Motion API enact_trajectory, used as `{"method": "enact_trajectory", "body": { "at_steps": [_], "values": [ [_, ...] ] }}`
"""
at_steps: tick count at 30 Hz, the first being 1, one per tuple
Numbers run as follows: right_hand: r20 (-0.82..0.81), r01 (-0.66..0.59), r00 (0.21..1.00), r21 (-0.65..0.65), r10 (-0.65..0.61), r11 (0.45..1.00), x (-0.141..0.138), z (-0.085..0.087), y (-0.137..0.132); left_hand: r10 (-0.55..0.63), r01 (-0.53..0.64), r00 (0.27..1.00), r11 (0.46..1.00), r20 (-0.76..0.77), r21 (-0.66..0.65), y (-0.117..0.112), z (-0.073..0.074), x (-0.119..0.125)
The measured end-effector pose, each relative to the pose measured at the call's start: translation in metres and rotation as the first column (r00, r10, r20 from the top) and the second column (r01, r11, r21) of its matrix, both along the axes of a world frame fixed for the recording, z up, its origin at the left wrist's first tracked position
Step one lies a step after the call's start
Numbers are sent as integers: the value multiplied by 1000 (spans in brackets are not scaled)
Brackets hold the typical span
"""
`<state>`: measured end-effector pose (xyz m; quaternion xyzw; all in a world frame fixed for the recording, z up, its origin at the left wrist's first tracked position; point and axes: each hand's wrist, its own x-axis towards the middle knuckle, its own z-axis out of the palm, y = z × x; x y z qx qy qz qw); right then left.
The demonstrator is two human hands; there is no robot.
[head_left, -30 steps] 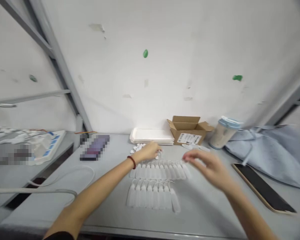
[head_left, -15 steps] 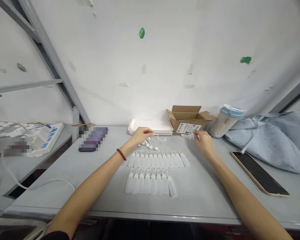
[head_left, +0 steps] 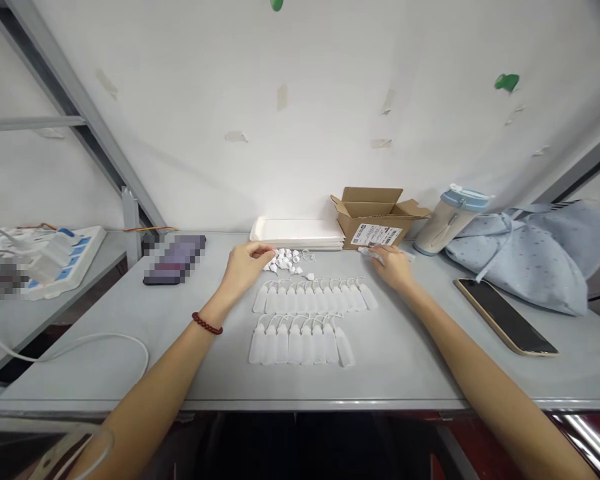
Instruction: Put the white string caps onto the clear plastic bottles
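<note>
At the left edge of a loose pile of small white caps (head_left: 289, 259), my left hand (head_left: 245, 267) has its thumb and fingertips drawn together. What lies between them is hidden. My right hand (head_left: 395, 268) is closed over translucent pieces (head_left: 365, 251) in front of the cardboard box; its curled fingers hide what they grip. Between my forearms stretch a back row of small translucent squeeze bottles (head_left: 313, 300) and a shorter front row of bottles (head_left: 295, 345). Thin white loops show at their tops. The last bottle in each row lies tilted.
Behind the caps lies a stack of white flat packs (head_left: 297, 235), beside an open cardboard box (head_left: 377, 223). Further right are a blue-lidded tumbler (head_left: 447, 223), a pale blue cloth bag (head_left: 525, 267) and a phone (head_left: 505, 317). A purple blurred item (head_left: 175, 260) lies left.
My left hand has come left and down to the cap pile, uncovering more caps. My right hand has shifted slightly left, over the translucent pieces. The camera view has tilted down.
</note>
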<state>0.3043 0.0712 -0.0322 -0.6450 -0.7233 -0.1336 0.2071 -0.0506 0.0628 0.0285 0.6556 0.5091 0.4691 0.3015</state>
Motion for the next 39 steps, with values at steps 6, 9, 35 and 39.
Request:
{"method": "enact_trajectory", "body": {
  "at_steps": [6, 9, 35, 39],
  "values": [
    [5, -9, 1000, 3, 9, 1000, 0, -1, 1, 73, 17, 956, 953, -284, 301, -12, -6, 10],
    [6, -7, 1000, 2, 7, 1000, 3, -4, 4, 54, 43, 953, 949, -297, 311, -15, -9, 16],
    [-691, -415, 669, -41, 274, 909, -65, 49, -55, 61, -38, 986, 988, -157, 149, -38, -5, 37],
    [-803, -639, 483, -51, 349, 768, -111, 59, -92, 12, 17, 988, 983, -156, 182, -44, -5, 43]
  ]
}}
